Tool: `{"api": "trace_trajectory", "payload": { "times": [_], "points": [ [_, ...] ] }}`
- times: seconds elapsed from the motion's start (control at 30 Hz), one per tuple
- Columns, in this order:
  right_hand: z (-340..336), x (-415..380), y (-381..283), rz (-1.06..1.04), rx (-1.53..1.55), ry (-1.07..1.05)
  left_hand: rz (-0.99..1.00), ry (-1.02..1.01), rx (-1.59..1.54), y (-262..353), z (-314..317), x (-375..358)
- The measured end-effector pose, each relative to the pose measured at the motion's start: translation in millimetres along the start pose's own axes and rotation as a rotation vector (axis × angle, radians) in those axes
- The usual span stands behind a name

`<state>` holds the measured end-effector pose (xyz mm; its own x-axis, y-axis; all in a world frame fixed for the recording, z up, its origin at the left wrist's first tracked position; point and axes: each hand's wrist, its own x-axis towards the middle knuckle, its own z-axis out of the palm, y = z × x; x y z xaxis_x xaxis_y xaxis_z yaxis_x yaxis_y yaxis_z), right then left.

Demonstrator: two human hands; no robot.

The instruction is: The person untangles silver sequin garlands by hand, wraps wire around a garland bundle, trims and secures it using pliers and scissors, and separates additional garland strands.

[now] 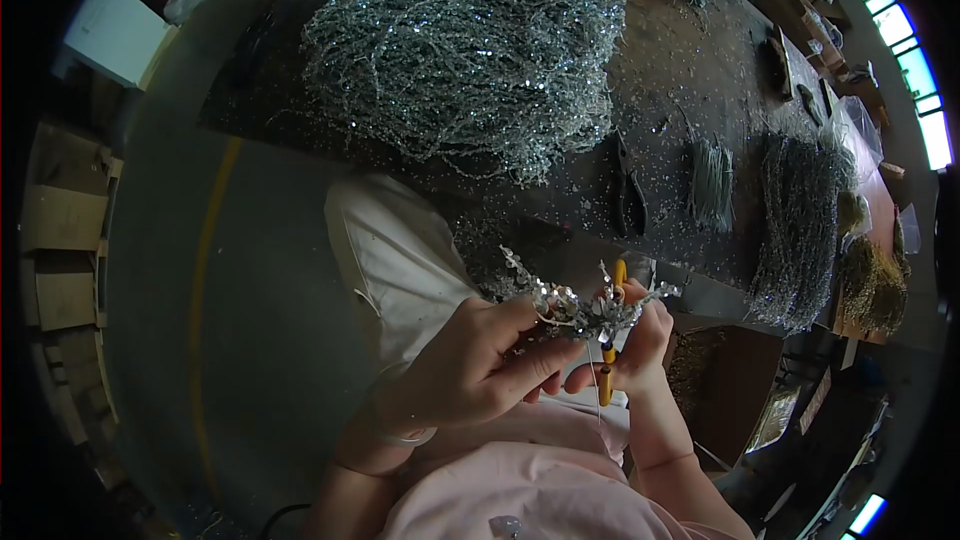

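Observation:
My left hand (485,355) is closed, thumb and fingers pinching a glittery silver artificial sprig (603,316) in front of my lap. The sprig's small shiny leaves spread rightward, and a thin wire hangs down below it. My right hand (645,340) is closed around a yellow-handled tool (606,385) at the sprig's right side. The sprig and my fingers hide the tool's jaws, so its exact kind does not show. Beyond my hands, on the dark table (570,200), lies a large heap of silver glitter strands (465,60).
Black-handled pliers (630,195) lie at the table's near edge. To their right are a bundle of thin green wires (712,185), a long silver strand bundle (797,230) and golden bundles (872,280). A cardboard box (735,390) stands below right. Cartons (65,190) line the left.

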<state>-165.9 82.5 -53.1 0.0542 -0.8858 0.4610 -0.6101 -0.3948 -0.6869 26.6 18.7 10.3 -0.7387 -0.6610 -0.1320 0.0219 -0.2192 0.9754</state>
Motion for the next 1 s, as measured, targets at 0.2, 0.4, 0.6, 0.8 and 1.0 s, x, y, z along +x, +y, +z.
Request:
{"api": "trace_trajectory", "payload": {
  "times": [0.2,0.4,0.6,0.8,1.0],
  "points": [
    [5,-5,0,-0.019,-0.064,0.141,-0.041,-0.071,-0.156,-1,-1,1],
    [3,-13,0,-0.018,-0.154,0.063,-0.097,-0.084,-0.259,-1,-2,2],
    [0,-16,13,0.185,0.139,0.160,-0.177,-0.078,-0.390,1,-4,0],
    [3,-7,4,0.232,0.356,0.201,-0.203,-0.207,-0.608,2,-7,-1],
    [2,7,-10,0.124,0.163,-0.051,-0.080,-0.312,-0.692,-6,-6,1]
  ]
}}
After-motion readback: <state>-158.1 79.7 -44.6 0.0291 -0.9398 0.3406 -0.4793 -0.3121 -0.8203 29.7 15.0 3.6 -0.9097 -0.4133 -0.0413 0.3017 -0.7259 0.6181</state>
